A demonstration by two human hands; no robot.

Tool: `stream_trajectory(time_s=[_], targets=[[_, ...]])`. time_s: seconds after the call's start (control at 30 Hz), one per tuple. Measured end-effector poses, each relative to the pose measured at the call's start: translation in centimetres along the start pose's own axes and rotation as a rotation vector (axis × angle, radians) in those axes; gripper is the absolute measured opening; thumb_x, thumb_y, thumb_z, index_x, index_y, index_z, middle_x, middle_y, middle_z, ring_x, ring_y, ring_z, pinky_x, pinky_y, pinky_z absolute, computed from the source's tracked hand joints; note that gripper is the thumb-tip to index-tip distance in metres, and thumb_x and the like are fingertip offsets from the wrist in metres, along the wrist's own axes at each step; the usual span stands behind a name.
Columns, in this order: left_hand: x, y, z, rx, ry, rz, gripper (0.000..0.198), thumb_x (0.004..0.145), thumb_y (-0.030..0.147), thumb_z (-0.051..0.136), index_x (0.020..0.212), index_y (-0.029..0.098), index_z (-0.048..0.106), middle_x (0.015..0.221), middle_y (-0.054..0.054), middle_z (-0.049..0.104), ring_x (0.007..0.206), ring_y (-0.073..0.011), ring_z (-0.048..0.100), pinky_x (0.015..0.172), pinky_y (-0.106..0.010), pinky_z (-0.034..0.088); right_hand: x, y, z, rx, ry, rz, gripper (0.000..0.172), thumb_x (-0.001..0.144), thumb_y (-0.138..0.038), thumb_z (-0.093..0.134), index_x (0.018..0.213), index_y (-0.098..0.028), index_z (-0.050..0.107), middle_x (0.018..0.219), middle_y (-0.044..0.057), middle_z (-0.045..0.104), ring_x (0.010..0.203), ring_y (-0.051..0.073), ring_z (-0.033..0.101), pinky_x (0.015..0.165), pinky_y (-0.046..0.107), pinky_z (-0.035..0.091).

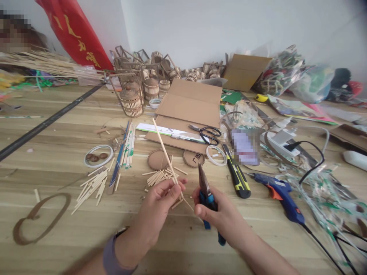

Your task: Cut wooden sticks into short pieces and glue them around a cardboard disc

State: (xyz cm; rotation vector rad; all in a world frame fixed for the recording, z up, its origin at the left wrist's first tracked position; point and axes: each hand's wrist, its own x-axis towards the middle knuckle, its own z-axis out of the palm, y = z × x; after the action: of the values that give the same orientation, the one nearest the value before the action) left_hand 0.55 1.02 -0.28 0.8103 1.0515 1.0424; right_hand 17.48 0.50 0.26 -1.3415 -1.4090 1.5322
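Head view: left hand (160,200), fingers pinched on a long thin stick (168,160) slanting up and away over the wooden table (57,152). Right hand (220,215) closed round blue-handled pliers (207,194), tips up, just beside stick. Cut sticks (157,176) behind; glue gun (282,194) to the right

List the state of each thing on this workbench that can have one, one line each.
left hand: shut on long stick
right hand: shut on pliers
pliers: jaws closed, pointing up
scissors: blades closed, lying flat
glue gun: lying on its side, cord attached
cardboard sheet: folded open
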Motion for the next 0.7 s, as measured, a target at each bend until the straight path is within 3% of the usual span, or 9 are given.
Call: stream_trajectory(time_s=[0.07, 0.17, 0.27, 0.37, 0.57, 0.7], targets=[[-0.1, 0.0, 0.0, -0.042, -0.086, -0.002, 0.032, 0.071, 0.051, 0.075, 0.071, 0.019, 0.069, 0.085, -0.005, 0.068, 0.096, -0.0225, 0.061, 0.084, -0.029, 0.046, -0.1, 0.4, 0.1, 0.254, -0.169, 0.122, 0.052, 0.063, -0.063, 0.077, 0.077, -0.017, 0.057, 0.063, -0.004, 0.051, 0.054, 0.010, 0.045, 0.052, 0.023, 0.035], [-0.5, -0.3, 0.3, -0.098, -0.249, -0.103, 0.035, 0.071, 0.052, 0.074, 0.070, 0.018, 0.068, 0.061, -0.001, 0.060, 0.063, -0.0164, 0.060, 0.063, -0.026, 0.048, -0.3, 1.0, 0.7, 0.515, -0.336, 0.284, 0.053, 0.058, -0.060, 0.081, 0.076, -0.016, 0.058, 0.064, -0.004, 0.054, 0.049, 0.008, 0.048, 0.050, 0.022, 0.037], [-0.7, -0.5, 0.7, -0.130, -0.264, -0.154, 0.038, 0.068, 0.053, 0.076, 0.070, 0.016, 0.066, 0.056, 0.002, 0.055, 0.046, -0.0099, 0.051, 0.046, -0.020, 0.042, -0.4, 1.1, 1.4, 0.650, -0.372, 0.346, 0.047, 0.062, -0.053, 0.083, 0.079, -0.016, 0.060, 0.066, -0.003, 0.056, 0.047, 0.007, 0.050, 0.049, 0.020, 0.040], [-0.6, -0.5, 0.8, -0.160, -0.240, -0.168, 0.038, 0.069, 0.053, 0.075, 0.075, 0.016, 0.066, 0.065, 0.000, 0.060, 0.042, -0.0100, 0.053, 0.040, -0.021, 0.043, -0.6, 0.6, 1.5, 0.723, -0.373, 0.352, 0.040, 0.069, -0.047, 0.079, 0.083, -0.016, 0.059, 0.070, -0.001, 0.059, 0.053, 0.008, 0.055, 0.053, 0.021, 0.045], [-0.2, 0.4, 0.0, -0.080, -0.183, -0.099, 0.039, 0.073, 0.053, 0.072, 0.081, 0.015, 0.069, 0.076, -0.003, 0.065, 0.048, -0.0104, 0.054, 0.044, -0.022, 0.045, -0.8, -0.4, 0.7, 0.544, -0.377, 0.380, 0.032, 0.069, -0.032, 0.074, 0.092, -0.015, 0.060, 0.080, 0.002, 0.059, 0.064, 0.013, 0.058, 0.052, 0.023, 0.042], [0.1, 1.3, -0.8, 0.098, -0.129, 0.014, 0.031, 0.077, 0.048, 0.070, 0.079, 0.017, 0.070, 0.091, -0.005, 0.070, 0.085, -0.0197, 0.063, 0.076, -0.027, 0.049, -0.5, -1.3, -0.7, 0.195, -0.289, 0.245, 0.024, 0.072, -0.032, 0.066, 0.088, -0.016, 0.059, 0.077, 0.001, 0.057, 0.064, 0.014, 0.051, 0.056, 0.026, 0.040]])
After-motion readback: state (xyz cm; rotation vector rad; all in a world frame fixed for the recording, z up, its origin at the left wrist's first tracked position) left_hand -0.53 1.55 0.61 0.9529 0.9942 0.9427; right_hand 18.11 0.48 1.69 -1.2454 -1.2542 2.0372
